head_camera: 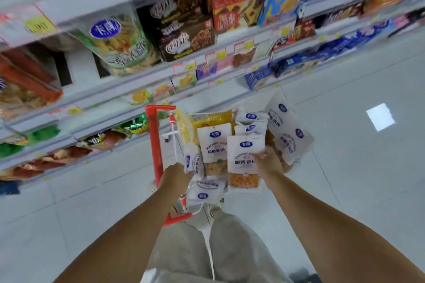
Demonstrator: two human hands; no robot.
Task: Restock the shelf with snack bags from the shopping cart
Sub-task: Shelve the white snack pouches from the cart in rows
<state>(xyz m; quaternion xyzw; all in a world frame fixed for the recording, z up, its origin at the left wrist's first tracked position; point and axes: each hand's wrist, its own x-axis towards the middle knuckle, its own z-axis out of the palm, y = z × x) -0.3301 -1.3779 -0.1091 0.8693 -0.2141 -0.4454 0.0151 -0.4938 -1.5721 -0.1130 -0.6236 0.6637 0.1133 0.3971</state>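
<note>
Snack bags (245, 158): glossy plastic film. Cart handle (154, 140), nine o'clock of bags: smooth red plastic. Floor (345, 167): polished, reflective tile. Trousers (230, 248): matt cloth.

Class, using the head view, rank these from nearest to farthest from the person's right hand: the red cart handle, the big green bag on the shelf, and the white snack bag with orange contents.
1. White snack bag: just left of the right hand, which holds its edge.
2. Red cart handle: further left, beyond the other bags.
3. Big green bag: up on the shelf, far left.
</note>
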